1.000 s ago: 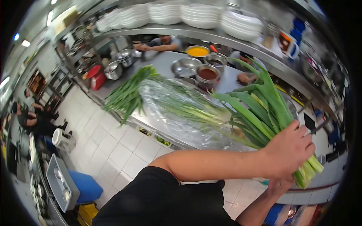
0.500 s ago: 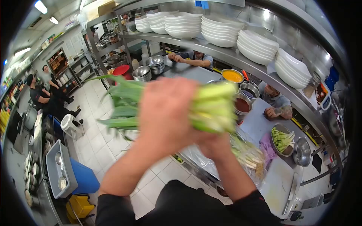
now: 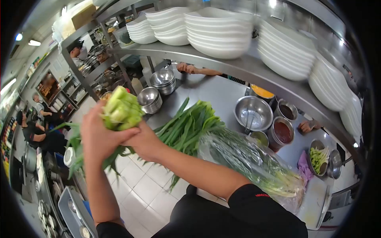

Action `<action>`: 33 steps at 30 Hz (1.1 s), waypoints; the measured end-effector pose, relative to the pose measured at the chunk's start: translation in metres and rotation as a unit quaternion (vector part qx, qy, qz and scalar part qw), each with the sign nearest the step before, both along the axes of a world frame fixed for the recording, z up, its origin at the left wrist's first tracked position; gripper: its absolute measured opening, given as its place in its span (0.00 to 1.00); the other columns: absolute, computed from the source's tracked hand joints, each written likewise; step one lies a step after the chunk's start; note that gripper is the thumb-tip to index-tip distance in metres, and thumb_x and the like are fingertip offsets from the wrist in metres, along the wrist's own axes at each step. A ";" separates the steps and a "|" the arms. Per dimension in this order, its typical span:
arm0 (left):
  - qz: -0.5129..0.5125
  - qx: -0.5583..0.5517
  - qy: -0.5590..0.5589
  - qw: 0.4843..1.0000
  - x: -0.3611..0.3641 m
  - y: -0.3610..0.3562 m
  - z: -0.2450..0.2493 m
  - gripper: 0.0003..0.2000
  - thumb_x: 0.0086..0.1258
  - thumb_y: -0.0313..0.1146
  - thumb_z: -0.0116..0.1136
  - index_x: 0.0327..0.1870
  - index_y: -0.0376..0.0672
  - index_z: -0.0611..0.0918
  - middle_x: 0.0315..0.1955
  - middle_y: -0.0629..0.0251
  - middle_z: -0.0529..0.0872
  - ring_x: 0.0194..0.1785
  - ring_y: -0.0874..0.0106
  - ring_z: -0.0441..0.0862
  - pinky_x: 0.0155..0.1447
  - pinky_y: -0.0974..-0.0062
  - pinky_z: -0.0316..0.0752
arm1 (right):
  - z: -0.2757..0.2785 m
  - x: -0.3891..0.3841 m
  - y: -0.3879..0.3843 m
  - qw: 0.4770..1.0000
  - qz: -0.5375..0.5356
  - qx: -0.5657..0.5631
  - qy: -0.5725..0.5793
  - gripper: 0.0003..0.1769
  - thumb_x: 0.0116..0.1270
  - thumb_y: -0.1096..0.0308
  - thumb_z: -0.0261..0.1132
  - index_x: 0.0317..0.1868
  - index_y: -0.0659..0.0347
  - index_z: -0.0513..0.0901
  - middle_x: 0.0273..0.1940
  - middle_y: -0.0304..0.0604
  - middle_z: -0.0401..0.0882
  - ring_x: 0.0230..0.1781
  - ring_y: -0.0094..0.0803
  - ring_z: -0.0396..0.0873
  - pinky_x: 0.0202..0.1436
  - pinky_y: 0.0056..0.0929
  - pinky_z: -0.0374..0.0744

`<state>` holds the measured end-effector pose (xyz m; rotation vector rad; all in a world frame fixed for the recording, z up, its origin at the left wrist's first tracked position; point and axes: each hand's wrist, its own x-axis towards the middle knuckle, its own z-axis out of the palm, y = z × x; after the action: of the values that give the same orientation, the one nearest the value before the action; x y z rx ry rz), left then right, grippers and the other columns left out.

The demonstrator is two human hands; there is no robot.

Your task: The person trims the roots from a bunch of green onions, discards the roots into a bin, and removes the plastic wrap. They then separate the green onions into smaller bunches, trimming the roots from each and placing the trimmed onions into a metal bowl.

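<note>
Both of my hands are wrapped round a bunch of leeks [image 3: 122, 109], raised at the left over the floor beside the table. My left hand [image 3: 96, 129] grips its side, and my right hand [image 3: 143, 141] closes on it from the right, with the fingertips partly hidden. Pale green cut ends face up toward me; long flat leaves hang below. To the right, a second pile of leek greens [image 3: 190, 125] lies on the steel table, its leaves hanging over the edge. Beside that pile is a clear plastic bag [image 3: 250, 158] of long green stalks with roots.
Steel bowls [image 3: 254, 113], a pot of red sauce [image 3: 282, 132] and a bowl of chopped greens [image 3: 317, 158] stand on the table. A cutting board [image 3: 313, 202] lies at right. Stacked white bowls [image 3: 218, 33] fill the overhead shelf. Another person's hands [image 3: 189, 68] rest across the table.
My hands have carried the leeks left, and the bunch has turned so its cut ends face up. My view has shifted, and the leek pile on the table now shows.
</note>
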<state>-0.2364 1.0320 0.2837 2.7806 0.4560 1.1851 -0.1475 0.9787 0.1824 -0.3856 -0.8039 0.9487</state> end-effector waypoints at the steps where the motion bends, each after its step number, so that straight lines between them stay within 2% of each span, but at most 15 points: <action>1: 0.004 -0.051 0.022 0.998 0.019 0.019 -0.017 0.32 0.32 0.47 0.82 0.38 0.39 0.80 0.32 0.57 0.85 0.37 0.57 0.83 0.45 0.63 0.76 | -0.016 0.016 0.013 0.999 -0.001 -0.028 0.028 0.40 0.55 0.87 0.63 0.68 0.57 0.62 0.61 0.41 0.71 0.62 0.34 0.72 0.63 0.33 0.73; 6: 0.034 -0.172 0.246 0.953 0.143 0.083 -0.089 0.40 0.36 0.65 0.74 0.45 0.38 0.82 0.38 0.50 0.87 0.42 0.56 0.86 0.48 0.63 0.79 | -0.086 0.120 0.040 0.980 -0.077 -0.161 0.093 0.31 0.53 0.87 0.61 0.60 0.62 0.74 0.56 0.43 0.78 0.59 0.37 0.75 0.63 0.36 0.73; 8: -0.040 -0.248 0.299 0.921 0.205 0.113 -0.141 0.43 0.37 0.69 0.71 0.44 0.36 0.83 0.39 0.47 0.87 0.45 0.55 0.86 0.49 0.63 0.78 | -0.125 0.166 0.042 0.960 -0.095 -0.219 0.146 0.27 0.55 0.87 0.59 0.57 0.64 0.74 0.51 0.46 0.79 0.53 0.39 0.79 0.58 0.39 0.78; 11: -0.138 -0.329 0.366 0.860 0.292 0.149 -0.227 0.45 0.37 0.70 0.71 0.43 0.32 0.84 0.40 0.44 0.86 0.45 0.56 0.86 0.51 0.65 0.78 | -0.166 0.219 0.042 0.926 -0.165 -0.299 0.160 0.22 0.56 0.86 0.60 0.54 0.66 0.75 0.49 0.50 0.79 0.51 0.42 0.79 0.55 0.41 0.79; 13: -0.182 -0.417 0.404 0.794 0.326 0.150 -0.248 0.41 0.44 0.66 0.71 0.45 0.30 0.85 0.41 0.49 0.87 0.45 0.65 0.85 0.51 0.68 0.77 | -0.173 0.236 0.045 0.910 -0.204 -0.321 0.167 0.22 0.57 0.85 0.60 0.54 0.67 0.75 0.48 0.51 0.78 0.50 0.43 0.79 0.54 0.42 0.79; 16: -0.154 -0.484 0.426 0.749 0.358 0.163 -0.274 0.49 0.38 0.72 0.70 0.46 0.26 0.84 0.46 0.43 0.85 0.47 0.61 0.84 0.53 0.67 0.76 | -0.177 0.253 0.050 0.859 -0.253 -0.394 0.206 0.23 0.57 0.83 0.61 0.54 0.67 0.73 0.49 0.50 0.77 0.49 0.43 0.78 0.56 0.40 0.78; 18: -0.133 -0.488 0.439 0.743 0.377 0.172 -0.308 0.53 0.39 0.73 0.69 0.50 0.23 0.81 0.50 0.40 0.83 0.53 0.58 0.82 0.56 0.65 0.75 | -0.186 0.261 0.051 0.821 -0.269 -0.443 0.240 0.24 0.57 0.82 0.61 0.56 0.66 0.71 0.51 0.49 0.76 0.49 0.42 0.78 0.58 0.37 0.76; 20: -0.115 -0.462 0.410 0.778 0.385 0.173 -0.337 0.58 0.40 0.74 0.67 0.55 0.18 0.75 0.54 0.36 0.79 0.58 0.54 0.79 0.60 0.64 0.74 | -0.213 0.268 0.046 0.800 -0.284 -0.513 0.126 0.26 0.58 0.82 0.61 0.59 0.69 0.69 0.58 0.53 0.74 0.53 0.44 0.77 0.59 0.36 0.76; 22: -0.158 -0.462 0.388 0.782 0.418 0.203 -0.435 0.62 0.39 0.76 0.66 0.59 0.16 0.70 0.57 0.33 0.76 0.63 0.52 0.76 0.62 0.63 0.72 | -0.195 0.255 0.027 0.802 -0.301 -0.510 0.073 0.28 0.59 0.81 0.60 0.62 0.69 0.67 0.61 0.55 0.72 0.56 0.45 0.76 0.60 0.36 0.75; 24: -0.192 -0.344 0.343 0.853 0.434 0.224 -0.494 0.63 0.40 0.77 0.64 0.59 0.15 0.69 0.58 0.33 0.75 0.63 0.52 0.75 0.63 0.63 0.72 | -0.180 0.243 -0.001 0.794 -0.350 -0.497 -0.033 0.31 0.61 0.78 0.60 0.66 0.70 0.65 0.64 0.58 0.70 0.61 0.44 0.75 0.61 0.34 0.75; 25: -0.233 -0.387 0.343 0.824 0.426 0.222 -0.470 0.63 0.41 0.79 0.62 0.59 0.15 0.69 0.57 0.33 0.76 0.62 0.52 0.76 0.63 0.64 0.71 | -0.174 0.239 -0.019 0.778 -0.386 -0.488 -0.080 0.33 0.62 0.76 0.61 0.68 0.70 0.64 0.64 0.59 0.71 0.63 0.43 0.74 0.62 0.34 0.74; 27: -0.226 -0.385 0.374 0.813 0.411 0.223 -0.443 0.60 0.43 0.77 0.63 0.59 0.19 0.71 0.56 0.36 0.78 0.61 0.54 0.77 0.63 0.65 0.71 | -0.146 0.233 -0.059 0.614 -0.361 -0.629 -0.312 0.33 0.65 0.65 0.62 0.68 0.70 0.66 0.59 0.59 0.76 0.62 0.43 0.75 0.63 0.37 0.73; 28: -0.219 -0.382 0.401 0.803 0.401 0.221 -0.426 0.57 0.45 0.76 0.63 0.59 0.23 0.74 0.55 0.39 0.80 0.60 0.56 0.78 0.63 0.65 0.71 | -0.144 0.233 -0.073 0.615 -0.360 -0.630 -0.308 0.33 0.65 0.65 0.62 0.68 0.70 0.66 0.59 0.59 0.76 0.62 0.43 0.75 0.63 0.37 0.73; 30: -0.240 -0.397 0.408 0.786 0.361 0.186 -0.329 0.53 0.46 0.74 0.63 0.58 0.28 0.76 0.53 0.42 0.81 0.59 0.57 0.79 0.63 0.65 0.71 | -0.141 0.229 -0.094 0.453 -0.196 -0.788 -0.368 0.35 0.65 0.52 0.63 0.64 0.70 0.70 0.56 0.60 0.78 0.62 0.48 0.75 0.66 0.42 0.70; 33: -0.256 -0.430 0.404 0.766 0.345 0.161 -0.302 0.46 0.49 0.72 0.64 0.57 0.37 0.81 0.51 0.47 0.84 0.58 0.59 0.80 0.62 0.66 0.71 | -0.193 0.231 -0.098 0.502 -0.198 -0.735 -0.411 0.32 0.64 0.48 0.61 0.57 0.69 0.76 0.53 0.59 0.80 0.57 0.52 0.77 0.62 0.48 0.72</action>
<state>0.1090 1.1931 -0.0186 2.1454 0.1593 -0.3573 0.0839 0.8805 -0.0106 -2.5994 -0.4334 0.7417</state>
